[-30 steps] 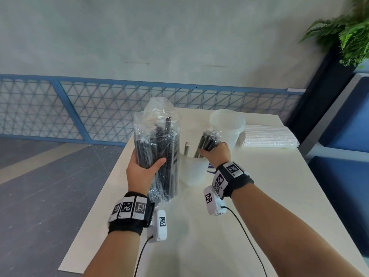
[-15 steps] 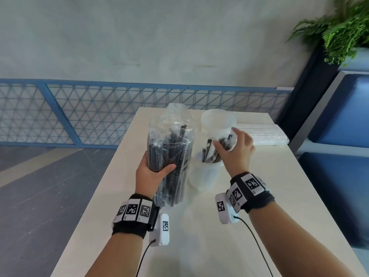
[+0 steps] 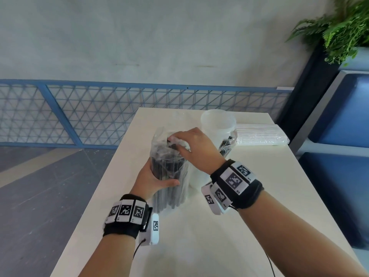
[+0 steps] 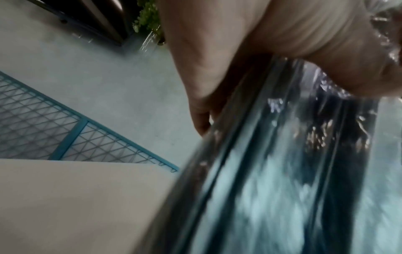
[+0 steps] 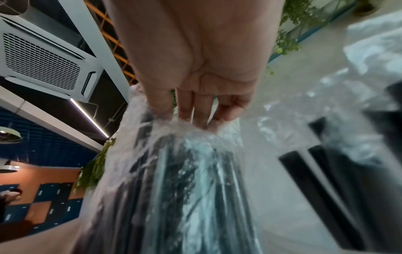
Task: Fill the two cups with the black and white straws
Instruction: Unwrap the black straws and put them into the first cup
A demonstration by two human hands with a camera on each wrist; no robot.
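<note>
Having left the cup (image 3: 201, 177), right hand (image 3: 194, 145) reaches bag (image 3: 169, 176).

The right hand (image 3: 194, 148), a second ago at the translucent white plastic cup (image 3: 196, 176) of black straws right of centre, now reaches left with its fingertips (image 5: 202, 118) in the mouth of the clear plastic bag of black straws (image 3: 169, 176) at mid-frame.

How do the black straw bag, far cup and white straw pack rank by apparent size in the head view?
1. black straw bag, nearest the camera, which inflates it
2. white straw pack
3. far cup, partly hidden by the right hand

2 and 3 look close; that order is unsure.
</note>
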